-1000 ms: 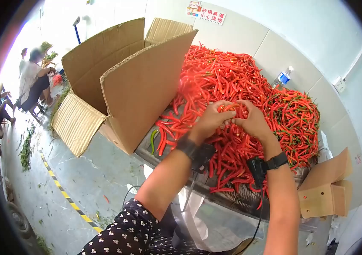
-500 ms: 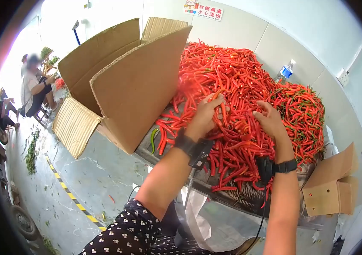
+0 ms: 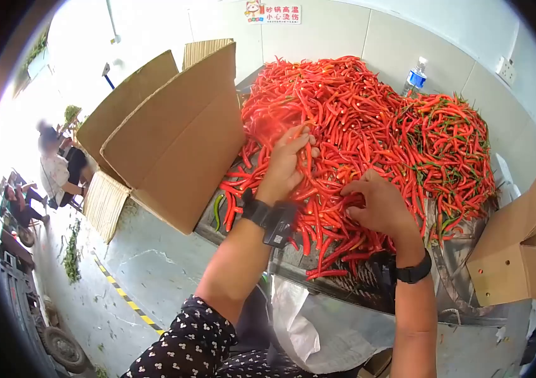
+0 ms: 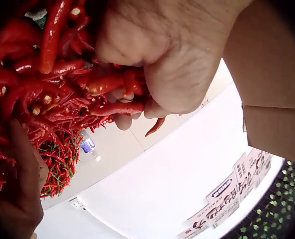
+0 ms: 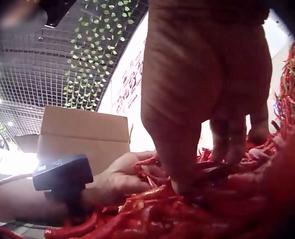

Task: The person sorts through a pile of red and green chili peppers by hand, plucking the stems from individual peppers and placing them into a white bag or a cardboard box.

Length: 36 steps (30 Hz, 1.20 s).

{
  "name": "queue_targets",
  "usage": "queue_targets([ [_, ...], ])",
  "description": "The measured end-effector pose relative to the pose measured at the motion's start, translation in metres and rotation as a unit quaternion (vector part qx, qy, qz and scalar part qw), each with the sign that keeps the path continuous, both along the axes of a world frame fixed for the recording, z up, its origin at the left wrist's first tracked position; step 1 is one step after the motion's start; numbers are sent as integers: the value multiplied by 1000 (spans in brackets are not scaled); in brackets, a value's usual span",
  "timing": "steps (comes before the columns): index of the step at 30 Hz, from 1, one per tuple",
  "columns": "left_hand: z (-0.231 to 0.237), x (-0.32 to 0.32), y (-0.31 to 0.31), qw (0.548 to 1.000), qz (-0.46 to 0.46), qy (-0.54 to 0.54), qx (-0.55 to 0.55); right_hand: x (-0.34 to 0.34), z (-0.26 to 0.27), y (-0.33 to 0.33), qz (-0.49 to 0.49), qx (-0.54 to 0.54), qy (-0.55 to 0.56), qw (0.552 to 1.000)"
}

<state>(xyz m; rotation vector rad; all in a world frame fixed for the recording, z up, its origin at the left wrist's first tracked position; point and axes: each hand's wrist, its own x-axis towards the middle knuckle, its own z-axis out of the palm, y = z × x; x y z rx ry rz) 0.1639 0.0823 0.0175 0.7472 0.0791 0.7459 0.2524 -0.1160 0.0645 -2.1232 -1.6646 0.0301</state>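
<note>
A big heap of red chillies (image 3: 343,107) covers the tabletop. My left hand (image 3: 285,165) is at the heap's left part, its fingers curled round a few red chillies (image 4: 120,108), as the left wrist view shows. To the right and nearer me, my right hand (image 3: 381,205) points down into the heap, thumb and fingers bent and apart at the chillies; in the right wrist view its fingertips reach among them, and whether it pinches one is hidden. Chillies with green stems (image 3: 454,151) form a pile at the right.
A large open cardboard box (image 3: 180,138) stands left of the heap, a smaller one (image 3: 507,252) at the right. One green chilli (image 3: 218,211) lies by the table's left edge. A water bottle (image 3: 415,77) stands at the wall. People (image 3: 57,167) sit at the far left.
The hands were together a second ago and have since parted. My left hand keeps its chillies; my right hand has come lower onto the heap. The head view has shifted.
</note>
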Motion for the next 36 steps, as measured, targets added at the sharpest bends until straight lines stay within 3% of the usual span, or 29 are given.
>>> queue_targets([
  [3,4,-2,-5,1000,5,15,18,1,-6,-4,-5,2,-23,1000],
  [6,3,0,-4,999,2,24,30,8,-19,-5,20,83,2,996],
  [8,1,0,-1,999,-7,25,41,15,-19,-3,50,204,83,974],
  [9,4,-1,-3,999,-8,16,35,18,-18,-1,52,209,85,973],
  [11,7,-2,-8,999,-9,7,33,24,-16,-1,2,320,183,930],
  [13,8,-1,-11,999,7,20,38,24,-9,-7,-16,330,243,912],
  [15,12,0,-14,999,7,22,36,32,-10,-10,-20,292,419,859],
  [22,51,8,-37,992,12,85,90,54,-31,-8,12,325,466,823],
  [24,60,16,-47,990,15,90,109,52,-32,-4,-15,377,488,787],
  [28,67,39,-71,983,2,111,148,52,-26,-8,-42,363,531,764],
  [30,65,53,-92,983,-4,104,152,44,-24,-8,15,383,712,588],
  [31,62,59,-102,983,-8,96,154,48,-30,-5,14,386,712,587],
  [33,53,71,-114,968,4,136,212,59,-45,6,111,353,814,447],
  [34,46,78,-120,899,115,160,391,52,-40,3,77,360,817,443],
  [35,38,82,-123,785,221,175,551,51,-41,3,78,361,817,443],
  [36,41,81,-131,790,192,228,536,52,-42,5,74,380,821,421],
])
